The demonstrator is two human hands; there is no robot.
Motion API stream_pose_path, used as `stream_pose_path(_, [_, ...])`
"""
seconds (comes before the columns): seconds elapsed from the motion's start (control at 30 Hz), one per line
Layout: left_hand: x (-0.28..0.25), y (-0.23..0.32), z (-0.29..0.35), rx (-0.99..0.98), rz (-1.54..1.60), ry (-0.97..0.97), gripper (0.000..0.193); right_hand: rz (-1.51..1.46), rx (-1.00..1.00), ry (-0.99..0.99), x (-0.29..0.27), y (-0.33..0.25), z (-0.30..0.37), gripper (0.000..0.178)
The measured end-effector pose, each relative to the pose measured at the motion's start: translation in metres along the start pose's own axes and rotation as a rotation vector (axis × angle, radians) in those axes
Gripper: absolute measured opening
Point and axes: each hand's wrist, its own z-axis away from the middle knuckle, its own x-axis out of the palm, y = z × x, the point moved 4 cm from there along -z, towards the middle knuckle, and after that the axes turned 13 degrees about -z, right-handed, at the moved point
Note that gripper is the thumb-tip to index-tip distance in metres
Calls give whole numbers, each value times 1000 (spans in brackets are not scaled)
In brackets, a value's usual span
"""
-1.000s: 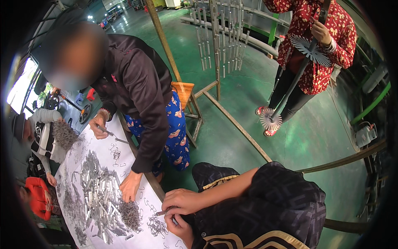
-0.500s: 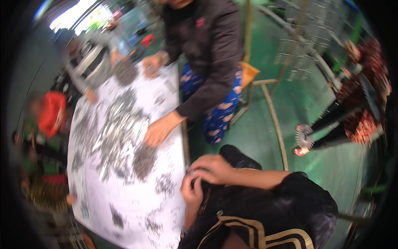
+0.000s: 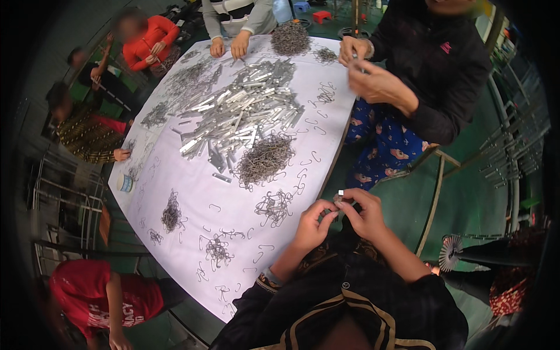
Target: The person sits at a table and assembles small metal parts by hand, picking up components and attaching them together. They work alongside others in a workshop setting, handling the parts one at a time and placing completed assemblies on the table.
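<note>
My right hand (image 3: 366, 217) is closed in a pinch on a small metal strip (image 3: 340, 193), whose bright end shows above the fingertips. My left hand (image 3: 315, 226) meets it, thumb and fingers pressed together; what they grip is mostly hidden. Both hands are just off the table's near right edge. Closest to them on the white table (image 3: 192, 245) lies a loose cluster of S-shaped wire hooks (image 3: 274, 207). Beyond it are a dense heap of hooks (image 3: 265, 160) and a large pile of flat silver metal strips (image 3: 245, 111).
Across the right corner, a person in a dark top (image 3: 434, 64) works with both hands raised. Grey sleeves (image 3: 262, 17) reach over the far edge near another hook heap (image 3: 290, 39). Smaller hook clusters (image 3: 171, 216) and a small tub (image 3: 124, 182) sit leftward. Several people stand around.
The view has swung left, bringing the table more to the middle. The dark-topped person's hand has left the hook heap, and both their hands are now together. My hands still meet.
</note>
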Motion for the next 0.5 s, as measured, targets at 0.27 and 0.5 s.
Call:
stream_pose_path(0.27, [3, -10, 4, -9, 28, -42, 12, -13, 36, 34, 2, 7, 7, 12])
stream_pose_path(0.5, [-2, -10, 2, 0, 106, -48, 18, 3, 25, 41, 3, 4, 6, 11])
